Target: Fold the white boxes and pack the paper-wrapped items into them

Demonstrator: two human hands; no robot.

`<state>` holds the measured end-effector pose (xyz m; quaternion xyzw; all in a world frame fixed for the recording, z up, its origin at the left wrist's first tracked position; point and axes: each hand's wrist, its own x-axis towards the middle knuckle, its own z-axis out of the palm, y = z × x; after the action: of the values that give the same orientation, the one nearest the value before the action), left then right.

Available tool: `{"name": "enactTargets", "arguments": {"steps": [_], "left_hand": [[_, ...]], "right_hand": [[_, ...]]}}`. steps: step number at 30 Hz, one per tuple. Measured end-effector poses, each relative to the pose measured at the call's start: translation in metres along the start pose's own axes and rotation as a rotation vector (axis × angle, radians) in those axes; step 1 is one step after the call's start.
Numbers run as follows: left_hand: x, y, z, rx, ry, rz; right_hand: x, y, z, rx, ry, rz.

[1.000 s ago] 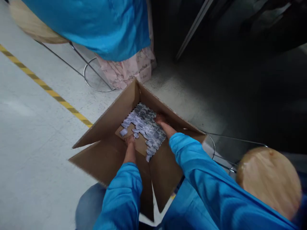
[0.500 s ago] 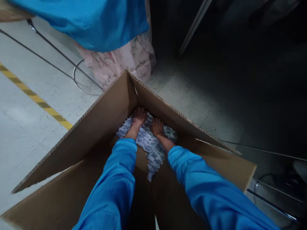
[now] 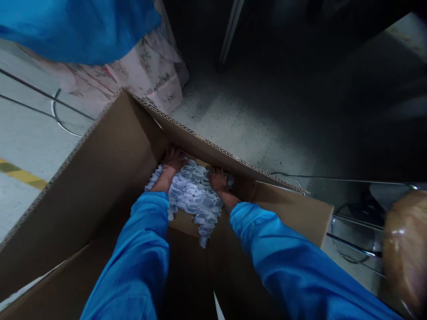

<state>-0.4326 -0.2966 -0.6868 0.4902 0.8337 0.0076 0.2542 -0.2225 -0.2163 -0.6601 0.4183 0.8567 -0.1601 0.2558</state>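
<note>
Both of my arms, in blue sleeves, reach down into a large open cardboard box [image 3: 100, 178]. On its bottom lie many small translucent, pale grey pieces [image 3: 190, 191] packed in overlapping rows; they look like plastic, but I cannot make out their kind. My left hand [image 3: 173, 160] rests on the rows near the far corner, open, palm down with fingers stretched toward the wall. My right hand [image 3: 218, 178] lies on the pieces by the right-hand wall, open, its fingers spread forward. Parts of the pieces are hidden under both hands.
A person in a blue garment [image 3: 83, 31] and floral skirt [image 3: 150, 71] is just beyond the box. Metal stool legs [image 3: 50, 95] stand at left, near yellow-black floor tape [image 3: 22, 174]. On the right are a round brown seat [image 3: 405, 249] and a box flap [image 3: 293, 209].
The view has shifted, so the box and person sit farther left. My hands are farther apart over the pieces, showing more rows between them. The brown seat has come into view.
</note>
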Motion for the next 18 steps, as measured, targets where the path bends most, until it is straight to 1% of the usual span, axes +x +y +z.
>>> {"name": "enactTargets", "arguments": {"steps": [3, 8, 12, 15, 18], "left_hand": [[-0.003, 0.001, 0.0, 0.011, -0.011, -0.019], [-0.004, 0.005, -0.004, 0.006, -0.031, -0.042], [-0.005, 0.005, -0.006, -0.05, -0.022, -0.052], [-0.013, 0.005, -0.01, -0.123, 0.008, -0.105], [-0.03, 0.01, -0.014, -0.22, 0.079, -0.213]], "right_hand": [[-0.005, 0.012, 0.004, -0.007, -0.017, 0.065], [-0.006, 0.021, 0.0, -0.001, -0.066, 0.077], [-0.006, 0.025, -0.003, 0.007, -0.094, 0.11], [-0.005, 0.025, -0.006, 0.014, -0.123, 0.102], [0.001, 0.024, -0.013, 0.029, -0.189, 0.056]]}}
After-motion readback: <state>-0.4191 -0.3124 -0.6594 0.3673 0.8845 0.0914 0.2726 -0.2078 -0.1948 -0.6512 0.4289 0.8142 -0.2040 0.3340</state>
